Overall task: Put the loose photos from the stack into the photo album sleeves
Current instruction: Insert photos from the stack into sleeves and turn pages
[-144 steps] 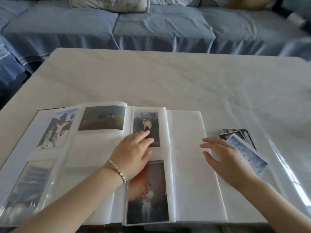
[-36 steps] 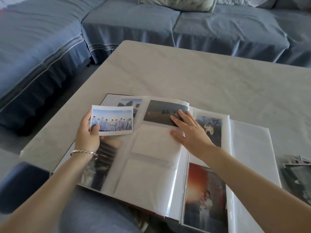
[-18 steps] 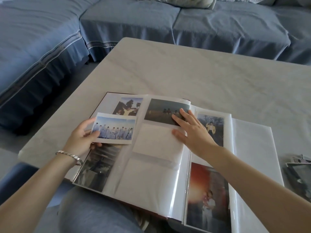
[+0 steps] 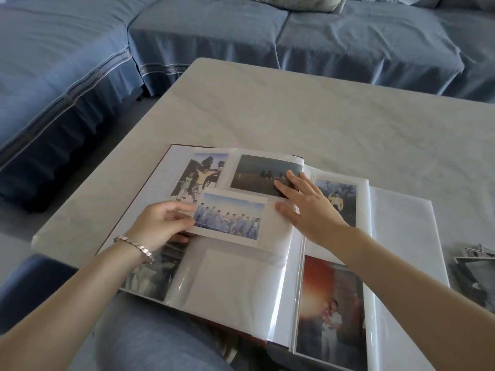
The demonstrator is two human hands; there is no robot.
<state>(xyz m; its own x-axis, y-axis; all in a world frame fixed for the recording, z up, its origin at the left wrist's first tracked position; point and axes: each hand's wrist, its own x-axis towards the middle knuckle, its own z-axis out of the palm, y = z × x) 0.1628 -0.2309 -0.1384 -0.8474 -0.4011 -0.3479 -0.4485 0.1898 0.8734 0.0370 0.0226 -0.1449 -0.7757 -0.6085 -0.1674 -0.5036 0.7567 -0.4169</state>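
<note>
Sofa: a blue-covered corner sofa [image 4: 241, 36] wraps the far and left sides of the room, with a pale cushion [image 4: 289, 1] at the top edge.
Table: a pale, faintly veined table [image 4: 321, 116] stands in front of the sofa, most of its far half bare.
Photo album: the photo album [image 4: 401, 236] lies open at the near left of the table, its near edge reaching out over the person's leg [image 4: 150, 341].
Stack: the stack [image 4: 474, 274] of prints sits at the right edge of view, near the album but apart from it.
Loose photo: the loose photo [image 4: 230, 216], a group shot with a white border, lies tilted over the middle sleeve [image 4: 281, 226] of the left-hand leaf; whether it has entered the pocket cannot be told.
Right hand: the right hand [image 4: 308, 207] is spread flat on the leaf, its fingertips on the corner of a dark field print.
Left hand: the left hand [image 4: 160, 223] pinches the photo's left edge, thumb on top.
Bracelet: a silver bracelet [image 4: 136, 246] circles the left wrist.
Change: half a second ago the photo hung over the album's outer left page; now it sits further right, above the sleeve, while the right hand has kept its place.
</note>
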